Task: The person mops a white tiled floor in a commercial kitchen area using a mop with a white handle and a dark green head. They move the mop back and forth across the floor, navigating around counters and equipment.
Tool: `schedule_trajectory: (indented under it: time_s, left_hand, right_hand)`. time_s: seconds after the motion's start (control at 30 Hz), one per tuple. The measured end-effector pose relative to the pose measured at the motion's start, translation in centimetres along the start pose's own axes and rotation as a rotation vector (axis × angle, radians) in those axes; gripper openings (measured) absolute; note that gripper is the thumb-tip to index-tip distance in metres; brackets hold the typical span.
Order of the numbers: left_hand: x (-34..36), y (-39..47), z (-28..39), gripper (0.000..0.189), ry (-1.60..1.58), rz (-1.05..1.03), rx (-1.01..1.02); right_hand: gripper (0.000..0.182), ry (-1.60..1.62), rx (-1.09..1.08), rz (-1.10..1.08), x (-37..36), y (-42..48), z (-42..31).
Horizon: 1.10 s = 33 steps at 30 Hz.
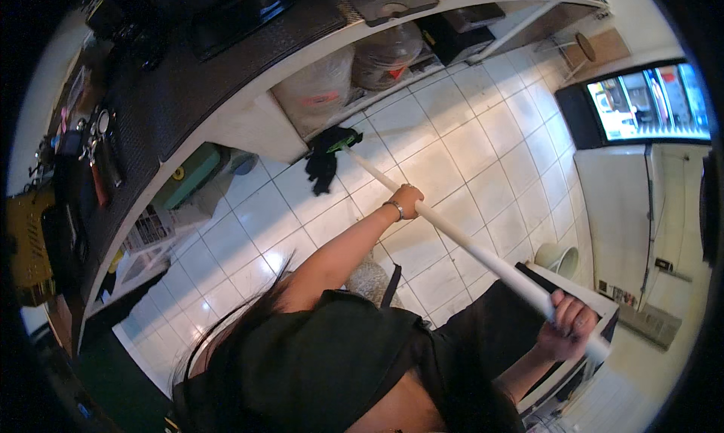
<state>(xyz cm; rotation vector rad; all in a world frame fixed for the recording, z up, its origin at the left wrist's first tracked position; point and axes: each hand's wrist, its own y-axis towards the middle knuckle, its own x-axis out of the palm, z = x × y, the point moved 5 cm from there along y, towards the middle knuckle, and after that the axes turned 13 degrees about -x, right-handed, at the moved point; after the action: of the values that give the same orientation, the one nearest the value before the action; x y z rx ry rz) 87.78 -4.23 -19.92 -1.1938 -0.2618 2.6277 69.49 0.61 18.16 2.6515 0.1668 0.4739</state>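
A long white pole runs from the lower right up to a mop head of dark cloth with a green fitting. The mop head lies on the white tiled floor, beside the base of the counter. My left hand, with a metal band at the wrist, is closed around the middle of the pole. Near the pole's upper end, at the lower right of the view, my right hand grips it.
A curved counter with dark matting spans the left and top. Under it stand plastic-wrapped containers and a green case. At the right are a lit glass-front cooler, a white cabinet and a pale bucket. A round stool stands farther back.
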Motion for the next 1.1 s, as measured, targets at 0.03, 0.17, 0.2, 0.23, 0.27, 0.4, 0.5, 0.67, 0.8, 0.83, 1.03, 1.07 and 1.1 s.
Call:
schedule_trajectory:
  time_s: [0.03,0.17,0.2,0.23,0.27,0.4,0.5,0.67,0.8,0.83,1.03,1.07,1.1]
  left_hand:
    - [-1.1,-0.1,-0.3,0.005,-0.003,0.024,-0.018]
    - [-1.6,-2.5,-5.0,0.006,0.016,-0.009,-0.227]
    - [-0.8,-3.5,-7.5,0.007,0.013,0.009,-0.301]
    - [-0.4,-4.5,-9.6,0.008,0.009,0.019,-0.362]
    - [-0.7,-5.8,-11.3,0.009,0.043,0.008,-0.382]
    - [-1.9,-5.9,-11.3,0.01,0.094,0.089,-0.426]
    - [-2.5,0.5,-6.2,0.011,-0.054,0.132,-0.263]
    - [-5.2,6.2,-1.7,0.005,-0.086,0.145,-0.157]
    - [-4.6,3.2,-1.9,0.006,-0.055,0.094,-0.231]
    - [-4.8,1.0,-3.7,0.007,-0.042,0.092,-0.303]
    - [1.3,-15.0,-16.9,0.008,-0.01,0.044,-0.624]
    - [2.1,-17.5,-18.5,0.008,0.03,0.037,-0.658]
    - [3.1,-19.0,-19.7,0.008,0.068,0.029,-0.695]
  right_hand:
    - [0.017,0.047,0.031,0.027,-0.3,1.9,0.9]
    - [0.015,0.198,0.238,-0.033,1.6,7.1,6.6]
    - [0.018,0.204,0.265,-0.066,1.9,7.0,8.5]
    - [0.021,0.198,0.286,-0.091,2.3,6.5,10.2]
    - [0.021,0.201,0.298,-0.107,3.3,5.6,11.7]
    - [0.017,0.199,0.243,-0.082,4.8,5.7,11.1]
    - [0.018,0.105,0.128,-0.054,3.6,7.9,6.1]
    - [0.019,0.083,0.089,-0.101,2.3,10.5,4.2]
    - [0.02,0.164,0.234,-0.136,3.6,13.5,5.7]
    - [0.02,0.214,0.304,-0.18,4.5,13.8,7.7]
    - [0.014,0.114,0.472,-0.273,7.0,4.3,18.7]
    - [0.014,0.253,0.547,-0.288,7.5,1.9,20.1]
    - [0.014,0.392,0.627,-0.303,7.8,0.2,20.8]
